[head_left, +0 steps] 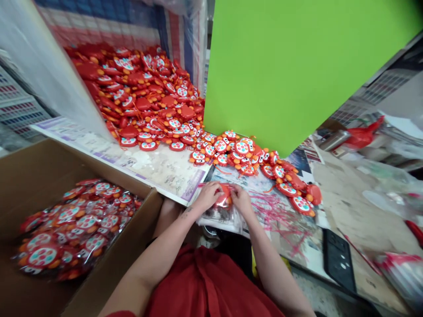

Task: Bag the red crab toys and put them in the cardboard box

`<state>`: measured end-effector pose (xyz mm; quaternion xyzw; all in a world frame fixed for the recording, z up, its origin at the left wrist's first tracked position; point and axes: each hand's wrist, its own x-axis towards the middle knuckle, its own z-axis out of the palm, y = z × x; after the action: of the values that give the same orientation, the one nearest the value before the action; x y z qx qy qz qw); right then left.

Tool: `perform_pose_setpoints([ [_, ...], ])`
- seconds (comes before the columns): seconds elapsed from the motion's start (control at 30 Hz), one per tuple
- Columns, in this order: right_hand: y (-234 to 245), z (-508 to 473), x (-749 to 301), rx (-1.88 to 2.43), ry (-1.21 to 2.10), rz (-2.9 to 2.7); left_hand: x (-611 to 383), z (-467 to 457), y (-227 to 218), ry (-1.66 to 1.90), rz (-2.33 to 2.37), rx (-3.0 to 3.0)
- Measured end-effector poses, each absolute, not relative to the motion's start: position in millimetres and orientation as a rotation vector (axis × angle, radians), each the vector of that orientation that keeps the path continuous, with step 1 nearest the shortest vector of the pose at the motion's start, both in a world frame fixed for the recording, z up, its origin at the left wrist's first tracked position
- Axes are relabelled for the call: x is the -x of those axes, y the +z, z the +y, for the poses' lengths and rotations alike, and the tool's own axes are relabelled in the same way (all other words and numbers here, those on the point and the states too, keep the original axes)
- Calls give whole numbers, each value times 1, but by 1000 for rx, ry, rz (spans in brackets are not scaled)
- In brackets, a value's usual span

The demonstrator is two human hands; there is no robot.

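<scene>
My left hand (207,196) and my right hand (242,199) both grip one red crab-shaped toy (225,196) at the table's near edge. The toy sits over a stack of clear plastic bags (220,215), and it looks partly inside the top bag. A big heap of the same red and orange toys (145,92) covers the table beyond my hands, with a looser trail (280,171) running to the right.
A cardboard box (139,246) at my left holds several bagged toys (72,224). A green panel (284,66) stands behind the trail. Pink strings (274,213) lie right of my hands. A black phone (337,259) rests near the right edge.
</scene>
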<state>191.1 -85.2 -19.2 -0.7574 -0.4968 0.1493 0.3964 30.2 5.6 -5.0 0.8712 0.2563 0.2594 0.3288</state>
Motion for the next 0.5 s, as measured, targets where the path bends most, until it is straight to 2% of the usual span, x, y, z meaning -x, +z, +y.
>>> perform_pose_setpoints([
  [0.13,-15,-81,-168,1773,364,-1076,-23,8,19,483,660,-2219],
  [0.2,-8,-81,-160,1681,411,-1031,-15,7,23,529,662,-2162],
  [0.33,5,-84,-152,1511,461,-981,1,6,12,889,897,-1894],
  [0.5,14,-89,-154,1509,415,-1047,7,7,-5,722,817,-1421],
])
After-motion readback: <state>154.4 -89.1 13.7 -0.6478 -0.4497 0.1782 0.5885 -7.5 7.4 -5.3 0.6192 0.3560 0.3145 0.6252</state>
